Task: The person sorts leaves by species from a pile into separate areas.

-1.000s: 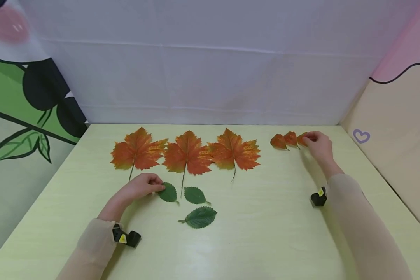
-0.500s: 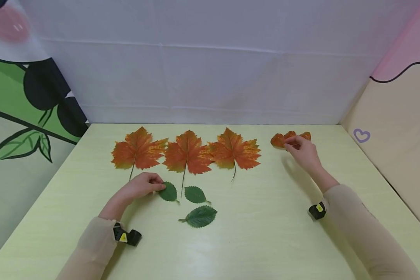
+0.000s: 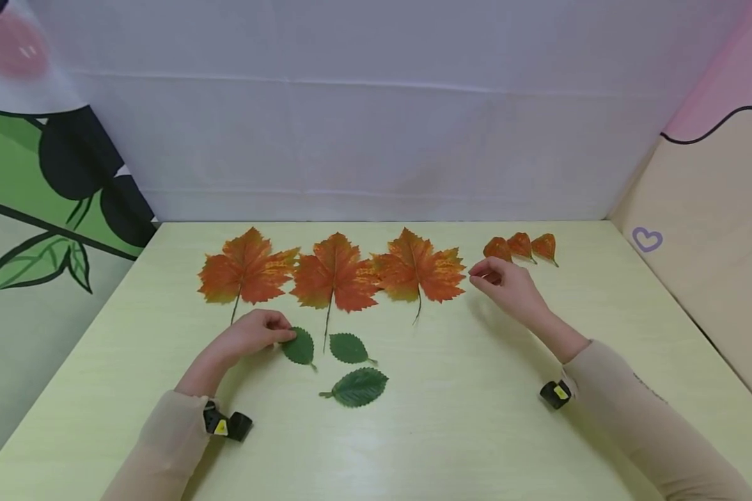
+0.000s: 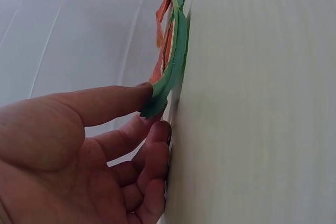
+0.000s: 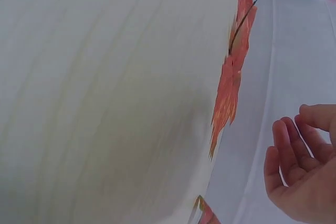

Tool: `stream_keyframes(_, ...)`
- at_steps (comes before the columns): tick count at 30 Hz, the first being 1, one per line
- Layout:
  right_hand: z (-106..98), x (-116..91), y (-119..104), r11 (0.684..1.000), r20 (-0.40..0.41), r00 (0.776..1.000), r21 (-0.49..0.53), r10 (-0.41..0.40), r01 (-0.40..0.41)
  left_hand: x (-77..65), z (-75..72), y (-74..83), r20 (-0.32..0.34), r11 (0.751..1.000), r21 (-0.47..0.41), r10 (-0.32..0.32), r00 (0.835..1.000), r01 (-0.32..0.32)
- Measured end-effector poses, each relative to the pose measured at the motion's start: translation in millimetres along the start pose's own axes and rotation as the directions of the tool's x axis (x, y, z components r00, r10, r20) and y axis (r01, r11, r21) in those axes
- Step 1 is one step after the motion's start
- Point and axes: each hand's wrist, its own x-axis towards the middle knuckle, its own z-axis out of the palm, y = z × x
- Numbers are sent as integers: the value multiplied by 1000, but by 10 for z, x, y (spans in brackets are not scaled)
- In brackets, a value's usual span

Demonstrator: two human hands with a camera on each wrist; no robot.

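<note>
The left hand (image 3: 247, 337) pinches the tip of the left green leaf (image 3: 299, 346) with its thumb and a finger; the grip is closed on that tip, the other fingers bend in below, and the leaf's stalk points away from the hand; this leaf is left of the middle of the table (image 3: 445, 417); the middle green leaf (image 3: 349, 349) lies just beside it, and the front green leaf (image 3: 360, 387) lies farther from the far edge than both.

The right hand (image 3: 507, 289) holds nothing; its fingers bend loosely, with a gap by the thumb; it is over the table, between the right big leaf (image 3: 413, 268) and the left small leaf (image 3: 498, 248), and hides the bottom of that small leaf.

The middle big leaf (image 3: 335, 275) and left big leaf (image 3: 244, 268) make a row with the right one along the far edge, all red and orange; the middle small leaf (image 3: 519, 245) and right small leaf (image 3: 544, 247) lie near the far right corner; a pale cloth (image 3: 376, 139) stands behind the far edge.
</note>
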Motion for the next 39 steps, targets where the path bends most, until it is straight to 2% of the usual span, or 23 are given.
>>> stream_keyframes(7,140,-94,-189,995,39,994,-19,-98,99,-16,5,27,1,1000,15,5,1000,-5)
stream_keyframes(14,288,-179,-336,970,82,971,-76,-223,230,5,28,41,10,1000,11,13,1000,-13)
stream_keyframes(22,440,-298,-547,957,149,948,-29,-281,288,11,61,18,-7,1000,27,3,1000,-2)
stream_keyframes(28,580,-383,-687,941,227,914,26,-335,338,-25,65,-53,-4,1000,18,4,1000,-4)
stream_keyframes(39,796,-531,-847,935,381,860,32,-339,354,-8,56,-2,17,1000,-4,11,1000,-11)
